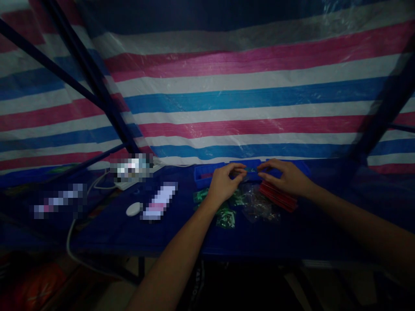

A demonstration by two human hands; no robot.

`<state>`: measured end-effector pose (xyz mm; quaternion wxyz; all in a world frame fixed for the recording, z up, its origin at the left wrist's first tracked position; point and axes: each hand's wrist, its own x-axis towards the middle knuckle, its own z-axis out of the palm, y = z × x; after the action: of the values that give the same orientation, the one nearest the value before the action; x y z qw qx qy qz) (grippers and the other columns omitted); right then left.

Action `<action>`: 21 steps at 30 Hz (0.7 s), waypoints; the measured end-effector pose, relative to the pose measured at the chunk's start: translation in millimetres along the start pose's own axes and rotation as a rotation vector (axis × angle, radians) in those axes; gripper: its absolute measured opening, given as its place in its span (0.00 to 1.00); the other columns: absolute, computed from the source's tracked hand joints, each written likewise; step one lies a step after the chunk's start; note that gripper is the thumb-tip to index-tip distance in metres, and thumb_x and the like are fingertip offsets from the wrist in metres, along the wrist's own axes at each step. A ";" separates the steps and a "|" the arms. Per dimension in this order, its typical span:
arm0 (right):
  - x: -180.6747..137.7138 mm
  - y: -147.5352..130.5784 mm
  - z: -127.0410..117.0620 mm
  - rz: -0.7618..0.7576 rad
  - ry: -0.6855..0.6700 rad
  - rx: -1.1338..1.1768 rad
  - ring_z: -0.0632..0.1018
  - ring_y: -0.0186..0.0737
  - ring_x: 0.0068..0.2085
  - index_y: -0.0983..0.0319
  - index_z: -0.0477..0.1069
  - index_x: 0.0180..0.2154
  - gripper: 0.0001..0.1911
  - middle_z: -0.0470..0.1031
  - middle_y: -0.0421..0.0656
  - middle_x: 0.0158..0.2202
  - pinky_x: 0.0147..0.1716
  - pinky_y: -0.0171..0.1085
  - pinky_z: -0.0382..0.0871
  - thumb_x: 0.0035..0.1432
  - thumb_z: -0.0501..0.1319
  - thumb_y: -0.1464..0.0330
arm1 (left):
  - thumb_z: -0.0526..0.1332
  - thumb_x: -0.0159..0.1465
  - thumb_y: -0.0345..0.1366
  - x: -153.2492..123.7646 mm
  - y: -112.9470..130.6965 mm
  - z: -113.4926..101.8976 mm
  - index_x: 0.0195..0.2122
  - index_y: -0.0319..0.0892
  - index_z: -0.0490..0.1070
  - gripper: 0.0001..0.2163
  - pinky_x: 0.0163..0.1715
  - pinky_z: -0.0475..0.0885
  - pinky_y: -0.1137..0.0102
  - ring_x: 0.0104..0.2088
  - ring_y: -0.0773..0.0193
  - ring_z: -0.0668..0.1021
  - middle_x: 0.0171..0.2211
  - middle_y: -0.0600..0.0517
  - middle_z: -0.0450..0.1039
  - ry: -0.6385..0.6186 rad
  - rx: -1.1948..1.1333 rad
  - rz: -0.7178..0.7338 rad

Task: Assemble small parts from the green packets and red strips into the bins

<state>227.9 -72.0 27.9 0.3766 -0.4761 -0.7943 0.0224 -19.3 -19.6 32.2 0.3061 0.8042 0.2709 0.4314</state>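
Note:
My left hand (225, 182) is over the front of the blue bins (210, 172), with thumb and fingertips curled close together. Whatever they pinch is too small and dark to make out. Facing it across a narrow gap is my right hand (285, 176), its thumb and forefinger slightly apart, with nothing visible between them. A stack of red packets (279, 196) lies beneath my right hand. Between and below the hands are clear plastic bags (257, 203) with small contents I cannot identify. Small green packets (226, 217) lie beside my left wrist, partly covered by it.
On the blue table (181, 237), a blurred-out phone-like object (160, 201) and a white round object (133, 209) lie to the left. Behind them are a white power strip (128, 183) and cables. Blue frame bars (87, 73) and a striped plastic sheet (246, 99) enclose the table.

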 end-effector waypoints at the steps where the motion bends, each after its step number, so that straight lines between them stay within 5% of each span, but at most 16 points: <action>1: -0.6 -3.7 1.5 0.022 -0.040 0.082 0.82 0.51 0.47 0.53 0.75 0.53 0.18 0.81 0.45 0.50 0.50 0.54 0.76 0.62 0.65 0.58 | 0.66 0.66 0.34 -0.2 1.1 1.5 0.49 0.43 0.77 0.11 0.50 0.78 0.60 0.44 0.58 0.83 0.44 0.46 0.82 -0.001 -0.073 -0.002; 6: -2.5 -18.2 12.1 0.102 -0.139 0.446 0.84 0.48 0.47 0.53 0.72 0.54 0.23 0.83 0.43 0.46 0.52 0.51 0.78 0.58 0.69 0.60 | 0.68 0.65 0.36 -2.1 2.7 10.7 0.50 0.42 0.75 0.13 0.51 0.78 0.60 0.45 0.59 0.83 0.45 0.44 0.81 -0.032 -0.314 0.005; 21: -2.1 -19.2 20.2 0.236 0.064 0.603 0.84 0.46 0.42 0.57 0.73 0.47 0.18 0.82 0.46 0.42 0.48 0.49 0.81 0.58 0.70 0.60 | 0.68 0.65 0.37 -3.0 -8.7 13.1 0.51 0.42 0.76 0.13 0.44 0.80 0.61 0.40 0.60 0.83 0.42 0.44 0.81 -0.101 -0.197 -0.049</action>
<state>201.7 -77.6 19.8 0.5203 -0.4323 -0.6789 0.2854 -10.9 -19.4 18.6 0.4076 0.7841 0.2310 0.4071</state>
